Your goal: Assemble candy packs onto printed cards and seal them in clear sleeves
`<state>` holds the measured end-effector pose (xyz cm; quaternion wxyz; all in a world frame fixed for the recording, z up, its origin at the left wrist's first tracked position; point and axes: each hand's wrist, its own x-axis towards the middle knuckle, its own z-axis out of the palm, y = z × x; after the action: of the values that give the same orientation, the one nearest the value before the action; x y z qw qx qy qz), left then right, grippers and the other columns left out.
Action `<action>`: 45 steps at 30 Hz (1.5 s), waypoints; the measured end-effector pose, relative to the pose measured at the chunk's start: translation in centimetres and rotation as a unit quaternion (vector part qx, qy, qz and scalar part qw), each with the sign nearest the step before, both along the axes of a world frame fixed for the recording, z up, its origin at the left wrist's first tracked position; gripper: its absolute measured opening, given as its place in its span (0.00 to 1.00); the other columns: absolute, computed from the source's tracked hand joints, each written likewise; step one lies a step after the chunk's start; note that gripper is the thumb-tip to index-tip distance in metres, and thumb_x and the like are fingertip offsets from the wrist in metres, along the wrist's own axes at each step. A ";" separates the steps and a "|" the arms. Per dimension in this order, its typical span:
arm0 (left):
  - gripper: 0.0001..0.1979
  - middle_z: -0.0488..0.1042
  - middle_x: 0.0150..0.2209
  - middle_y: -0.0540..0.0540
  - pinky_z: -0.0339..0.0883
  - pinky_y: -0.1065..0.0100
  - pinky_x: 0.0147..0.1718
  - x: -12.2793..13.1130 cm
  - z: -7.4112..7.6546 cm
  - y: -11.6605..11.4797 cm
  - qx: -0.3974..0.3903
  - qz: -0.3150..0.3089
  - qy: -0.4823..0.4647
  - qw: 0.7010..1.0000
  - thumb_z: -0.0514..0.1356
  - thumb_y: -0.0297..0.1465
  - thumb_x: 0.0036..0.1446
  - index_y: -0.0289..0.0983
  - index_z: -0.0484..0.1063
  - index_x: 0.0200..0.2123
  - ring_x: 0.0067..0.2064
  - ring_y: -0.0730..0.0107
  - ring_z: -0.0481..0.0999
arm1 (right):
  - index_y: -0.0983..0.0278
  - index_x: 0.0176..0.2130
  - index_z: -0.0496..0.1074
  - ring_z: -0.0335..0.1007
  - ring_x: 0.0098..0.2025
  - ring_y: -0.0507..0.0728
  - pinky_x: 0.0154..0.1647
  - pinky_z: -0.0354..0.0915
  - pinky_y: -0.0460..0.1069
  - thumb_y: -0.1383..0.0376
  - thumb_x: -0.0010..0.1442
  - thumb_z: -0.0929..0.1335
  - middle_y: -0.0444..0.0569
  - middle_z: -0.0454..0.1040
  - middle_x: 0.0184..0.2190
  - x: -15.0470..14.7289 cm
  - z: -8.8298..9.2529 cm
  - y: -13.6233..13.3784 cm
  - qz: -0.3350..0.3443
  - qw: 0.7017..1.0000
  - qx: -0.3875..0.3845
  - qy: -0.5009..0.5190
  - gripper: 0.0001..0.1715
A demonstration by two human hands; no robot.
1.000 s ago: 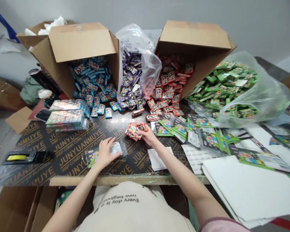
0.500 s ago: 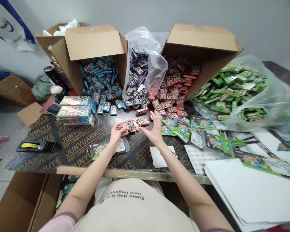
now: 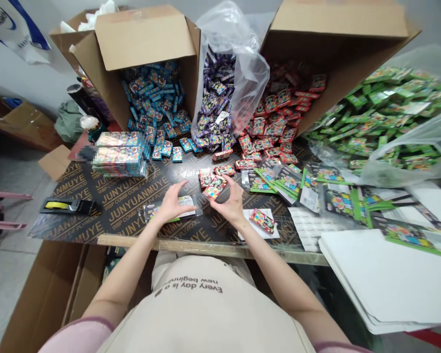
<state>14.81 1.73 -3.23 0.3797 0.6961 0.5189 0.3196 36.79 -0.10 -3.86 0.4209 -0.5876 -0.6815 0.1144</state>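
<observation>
My right hand (image 3: 230, 201) pinches a small red printed box (image 3: 215, 188) between thumb and fingers, just above the table. Close against that box are two more red boxes, one at its upper left (image 3: 205, 177) and one behind it (image 3: 224, 170). My left hand (image 3: 171, 203) is open, thumb and fingers spread apart, with nothing between them. Partly under the left hand lies a clear flat packet (image 3: 187, 202) with a printed card. A red packet (image 3: 262, 221) rests on white paper (image 3: 277, 233) beside my right wrist.
Cartons of blue boxes (image 3: 154, 98) and red boxes (image 3: 275, 117) stand at the back, a bag of purple boxes (image 3: 215, 108) between them. Green boxes (image 3: 397, 117) fill a bag at right. Stacked packs (image 3: 119, 159), a tape dispenser (image 3: 68, 206) and white sheets (image 3: 382, 279) lie around.
The left hand has let go of the red boxes and drawn back to the left, opening. My right hand, open before, has closed on a red box. The camera view has shifted.
</observation>
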 end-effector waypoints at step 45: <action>0.35 0.68 0.54 0.35 0.61 0.51 0.52 -2.8 -5.8 -2.1 0.211 -0.102 0.339 0.911 0.58 0.48 0.54 0.35 0.61 0.60 0.53 0.49 0.66 | 0.64 0.60 0.62 0.44 0.66 0.71 0.61 0.47 0.66 0.56 0.57 0.67 0.62 0.54 0.65 23.3 -2.6 8.7 -0.334 0.915 -0.179 -0.136 0.34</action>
<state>11.97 -0.38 -8.99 0.0556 0.8755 0.4631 0.1265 60.08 8.65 -6.45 0.2255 -0.8563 -0.4645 0.0058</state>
